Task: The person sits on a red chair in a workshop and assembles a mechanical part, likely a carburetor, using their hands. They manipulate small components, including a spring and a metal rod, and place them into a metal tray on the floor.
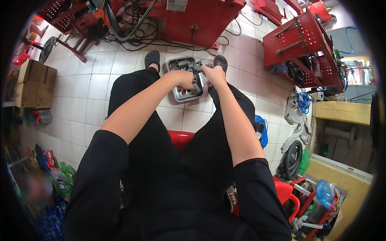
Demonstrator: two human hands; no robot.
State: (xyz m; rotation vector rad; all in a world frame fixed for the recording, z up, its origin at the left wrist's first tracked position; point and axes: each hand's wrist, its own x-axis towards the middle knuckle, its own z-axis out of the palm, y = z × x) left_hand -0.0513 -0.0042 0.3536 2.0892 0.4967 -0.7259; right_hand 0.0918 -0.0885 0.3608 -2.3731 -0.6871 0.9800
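Observation:
A grey metal machine part (196,82) with a cylindrical body and several stubs is held over a shallow silver tray (189,98) on the floor between my feet. My left hand (186,80) is closed around it from the left, some fingertips showing underneath. From the right, my right hand (215,75) grips its upper side with curled fingers; exactly what lies between those fingers is partly hidden. Behind my left hand, another dark grey metal piece (182,64) shows at the far end of the tray. The part's exact kind is too small to tell.
Ahead stands a red machine cabinet (197,24) with black cables (148,44) trailing over the tiles. Far right is a red perforated tool cart (295,44). Cardboard boxes (36,84) are stacked at left. A red plastic stool (180,138) shows beneath me; a black tire (292,160) rests at right.

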